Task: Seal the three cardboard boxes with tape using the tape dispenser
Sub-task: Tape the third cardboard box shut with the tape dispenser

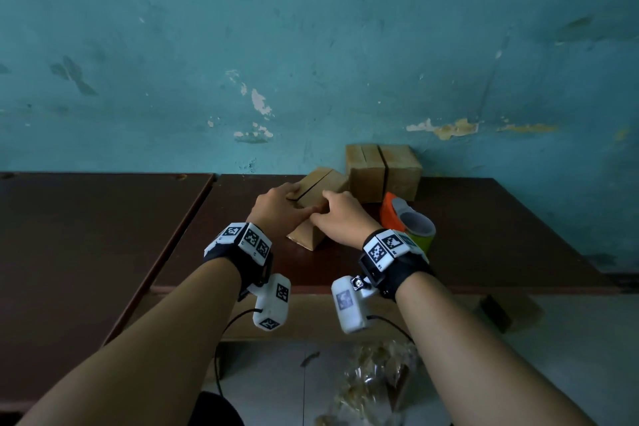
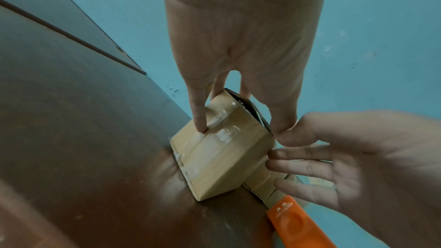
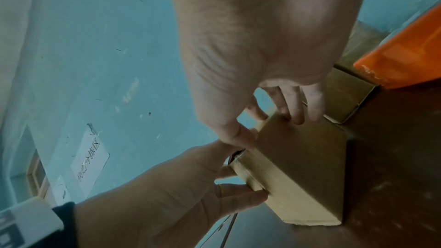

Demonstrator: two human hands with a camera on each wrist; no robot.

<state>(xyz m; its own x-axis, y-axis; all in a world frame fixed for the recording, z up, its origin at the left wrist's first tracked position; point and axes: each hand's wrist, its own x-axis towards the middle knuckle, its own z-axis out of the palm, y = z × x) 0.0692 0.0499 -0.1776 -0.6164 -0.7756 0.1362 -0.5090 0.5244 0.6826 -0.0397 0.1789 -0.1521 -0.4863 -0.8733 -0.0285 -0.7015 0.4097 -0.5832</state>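
Now both hands clasp the near box [image 1: 304,218] on the dark table [image 1: 484,235]: left hand [image 1: 276,207] and right hand [image 1: 340,214], fingers curled over its edges. Only the left wrist view shows clear tape [image 2: 222,135] on its side. Three boxes counted, two [image 1: 383,171] against the far wall, with one orange tape dispenser [image 1: 403,214] to the right.

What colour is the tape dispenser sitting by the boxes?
The tape dispenser is bright orange, clearest in the left wrist view.

A dark brown worktop [image 1: 484,218] stands against a teal wall [image 1: 311,45] with patches of peeling paint. A crumpled clear plastic bag [image 1: 373,380] lies on the pale floor [image 1: 570,356] below, and a handwritten paper notice [image 3: 91,159] hangs on the wall.
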